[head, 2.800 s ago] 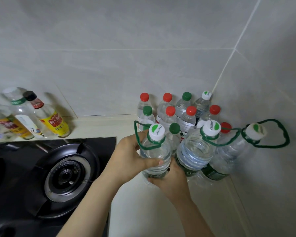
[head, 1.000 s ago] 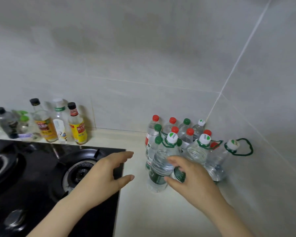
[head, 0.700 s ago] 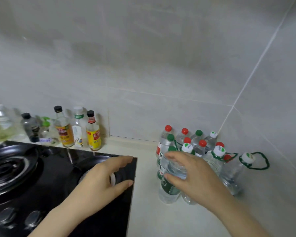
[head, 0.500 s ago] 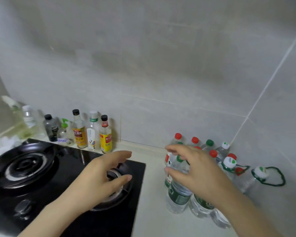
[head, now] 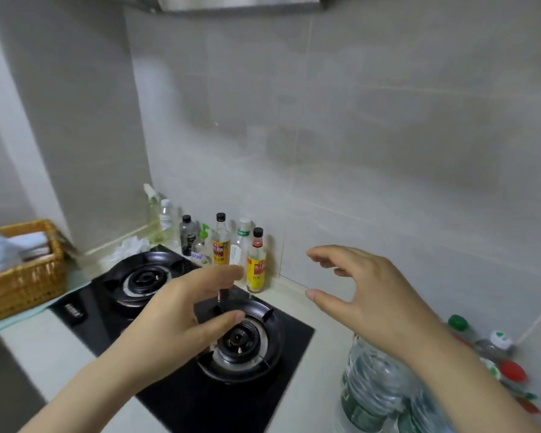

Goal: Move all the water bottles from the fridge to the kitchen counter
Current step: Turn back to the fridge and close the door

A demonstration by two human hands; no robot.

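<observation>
The water bottles (head: 376, 385) stand grouped at the right rear corner of the worktop (head: 325, 354), against the tiled walls. Motion blur prevents a count. The right hand (head: 378, 304) is raised clear of the group, up and to its left, with fingers and thumb spread in a loose curve, gripping nothing. The left hand (head: 181, 320) is raised over the right burner of the 2-burner hob (head: 181, 398), fingers relaxed and apart, likewise empty. Condiment bottles (head: 255, 264) line the rear edge behind the hob. A wicker basket (head: 22, 279) sits at the far left.
</observation>
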